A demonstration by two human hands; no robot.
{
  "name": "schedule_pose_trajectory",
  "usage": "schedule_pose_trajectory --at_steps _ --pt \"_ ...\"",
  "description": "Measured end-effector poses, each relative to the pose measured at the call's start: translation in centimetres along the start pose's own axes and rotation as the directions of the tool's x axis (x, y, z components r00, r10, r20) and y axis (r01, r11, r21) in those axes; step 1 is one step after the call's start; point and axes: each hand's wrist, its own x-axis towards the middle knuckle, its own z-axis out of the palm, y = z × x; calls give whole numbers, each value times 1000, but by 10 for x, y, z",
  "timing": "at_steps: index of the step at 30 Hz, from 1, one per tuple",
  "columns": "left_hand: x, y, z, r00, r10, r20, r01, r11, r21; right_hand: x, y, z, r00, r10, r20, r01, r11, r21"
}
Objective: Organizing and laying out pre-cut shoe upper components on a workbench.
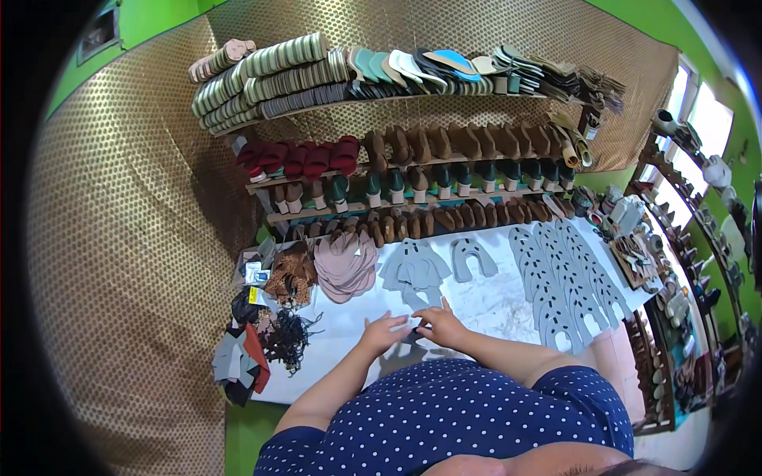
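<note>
My two hands meet over the front middle of the white tabletop (488,309). My left hand (384,332) has its fingers pressed together toward the right, at a small pale bit too small to name. Thumb and forefinger of my right hand (442,325) pinch together beside it, with something small and dark at their tips. A grey cut piece (421,298) lies just beyond my fingers. Past it is a spread stack of grey shoe-upper pieces (413,266), and to its right a grey U-shaped piece (474,259).
Left on the table are pink cut pieces (346,266), leopard-print pieces (290,275), tangled black strips (292,337) and grey and red scraps (240,358). Rows of grey uppers with black patches (559,278) lie right. Shelves behind hold brown shoe forms (468,143) and striped rolls (286,59).
</note>
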Motion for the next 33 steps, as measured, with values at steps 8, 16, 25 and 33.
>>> schedule_pose_trajectory --at_steps 8,16,25,33 --pt "-22 57 -14 984 175 22 -176 959 222 -17 -18 -6 973 -7 -230 6 1000 -8" --pt "14 -28 14 942 -224 -249 49 829 -557 -33 6 -13 912 106 -396 -134 990 -44" --pt "-19 -175 3 692 -577 -434 588 799 -126 -48 7 -3 960 202 -193 -211 977 -30" --pt "-53 -137 -7 763 -406 -502 590 754 287 -42 -1 6 975 214 -59 -216 976 -39"
